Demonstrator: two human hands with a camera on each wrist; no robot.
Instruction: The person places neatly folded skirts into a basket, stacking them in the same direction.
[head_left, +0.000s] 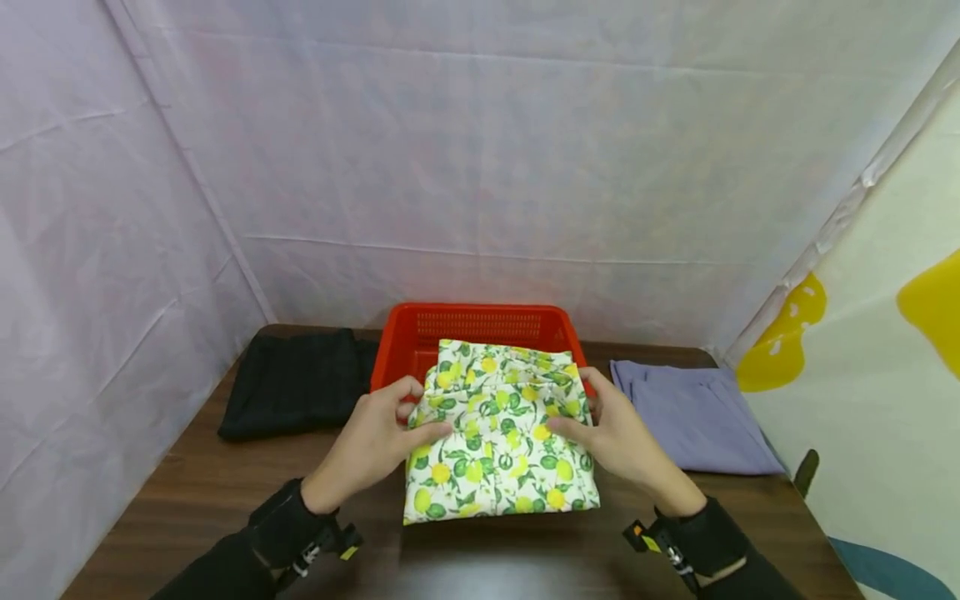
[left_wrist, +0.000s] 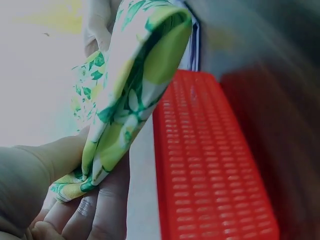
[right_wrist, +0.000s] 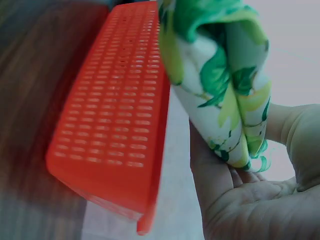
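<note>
At the left of the wooden surface [head_left: 180,500] lies a folded black cloth [head_left: 292,383], its right end lost behind the wall of a red plastic basket [head_left: 480,310]. Nearer, the left hand [head_left: 378,433] comes in from a black sleeve; a band at the wrist carries a device with a yellow tag [head_left: 350,552], too small to read. Its grip is nearly closed, thumb on top and fingers beneath, pinching the left edge of a folded lemon-print fabric [head_left: 495,454].

The fabric is held above the surface, in front of the basket and covering much of its near side. The slotted back wall and part of the red inside show; whatever lies lower is hidden. Small dark rings in the print could be lettering or just pattern. The wrist views show the fabric's sides as thick, looped folds.

The right hand [head_left: 618,433] pinches the right edge in a similar grip, some fingers hidden behind the fabric; its wrist device has orange and yellow tags, also illegible. Beyond it lies a folded lavender cloth [head_left: 693,417]. A dark rounded object [head_left: 806,472] at the right edge is hard to make out.
</note>
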